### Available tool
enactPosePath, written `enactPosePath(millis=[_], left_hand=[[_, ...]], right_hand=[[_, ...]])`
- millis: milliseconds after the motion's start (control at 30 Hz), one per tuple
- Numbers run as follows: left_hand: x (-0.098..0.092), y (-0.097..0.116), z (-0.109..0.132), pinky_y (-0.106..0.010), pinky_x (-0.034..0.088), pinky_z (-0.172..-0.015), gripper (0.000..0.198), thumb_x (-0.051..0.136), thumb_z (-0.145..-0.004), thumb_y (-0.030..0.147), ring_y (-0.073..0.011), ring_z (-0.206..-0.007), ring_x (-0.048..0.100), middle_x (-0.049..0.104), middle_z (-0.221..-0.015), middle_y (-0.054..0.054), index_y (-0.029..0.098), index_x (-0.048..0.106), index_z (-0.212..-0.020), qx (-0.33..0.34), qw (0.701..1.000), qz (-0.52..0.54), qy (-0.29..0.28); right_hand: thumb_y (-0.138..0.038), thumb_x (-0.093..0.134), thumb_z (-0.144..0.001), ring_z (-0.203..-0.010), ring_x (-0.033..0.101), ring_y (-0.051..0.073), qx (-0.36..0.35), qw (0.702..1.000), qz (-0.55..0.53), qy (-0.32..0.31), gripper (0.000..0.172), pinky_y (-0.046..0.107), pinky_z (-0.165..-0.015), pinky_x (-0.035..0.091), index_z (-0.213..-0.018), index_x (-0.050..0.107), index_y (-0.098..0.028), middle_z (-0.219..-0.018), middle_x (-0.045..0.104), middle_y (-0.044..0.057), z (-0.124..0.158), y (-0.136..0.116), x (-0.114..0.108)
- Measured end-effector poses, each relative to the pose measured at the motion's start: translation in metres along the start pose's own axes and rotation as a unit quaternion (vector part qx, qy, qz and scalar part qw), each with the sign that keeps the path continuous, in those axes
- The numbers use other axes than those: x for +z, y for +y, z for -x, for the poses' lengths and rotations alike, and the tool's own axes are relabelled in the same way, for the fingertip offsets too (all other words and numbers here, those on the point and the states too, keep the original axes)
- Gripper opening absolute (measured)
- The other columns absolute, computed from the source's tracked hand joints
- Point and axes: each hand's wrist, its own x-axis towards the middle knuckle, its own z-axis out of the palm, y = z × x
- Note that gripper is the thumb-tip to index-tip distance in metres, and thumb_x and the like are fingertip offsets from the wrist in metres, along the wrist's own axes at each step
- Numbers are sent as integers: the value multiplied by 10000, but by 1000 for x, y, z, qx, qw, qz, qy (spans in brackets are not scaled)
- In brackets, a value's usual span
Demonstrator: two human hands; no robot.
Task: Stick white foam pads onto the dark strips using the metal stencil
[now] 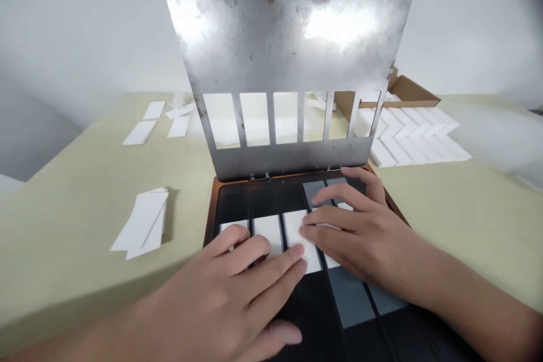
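A dark tray (254,198) with a brown rim lies in front of me, its hinged metal lid (280,39) standing up with several rectangular slots. Several white cards (271,229) lie side by side in the tray's channels. My left hand (229,300) rests flat on the left cards, fingers stretched out. My right hand (360,232) lies flat over the cards on the right, fingers spread and pressing down. Neither hand grips anything.
A small stack of white cards (144,223) lies on the yellowish table (85,181) at left. Loose cards (146,124) sit farther back left. A cardboard box (411,90) and rows of white cards (416,136) are at back right.
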Motion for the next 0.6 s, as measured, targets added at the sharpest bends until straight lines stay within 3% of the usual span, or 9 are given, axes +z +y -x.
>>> enactPosePath(millis=[167, 433, 600], left_hand=[[-4, -1, -3, -462, 370, -964, 332, 552, -1109, 436, -284, -1042, 560, 695, -1184, -57, 228, 757, -1266, -24, 999, 3, 23], [-6, -6, -2, -563, 452, -1016, 292, 570, -1090, 322, -381, -1314, 520, 522, -1533, -174, 234, 697, -1337, -28, 999, 38, 2], [-5, -8, -2, -597, 504, -1037, 294, 577, -1082, 326, -402, -1392, 503, 476, -1617, -187, 238, 694, -1337, -23, 999, 37, -3]], right_hand=[[-56, 596, -1019, -1202, 618, 247, -5, 1000, -10, -13, 214, 572, -1274, 181, -1081, 735, -207, -1084, 804, -3, 2, 0, 0], [-48, 604, -1013, -1174, 622, 237, -10, 1000, -12, -5, 215, 565, -1274, 189, -1075, 744, -198, -1083, 802, -10, 1, 0, 0], [-40, 617, -1002, -1158, 630, 227, -9, 1000, -15, -3, 218, 552, -1273, 193, -1057, 753, -201, -1064, 804, -17, 1, 1, 0]])
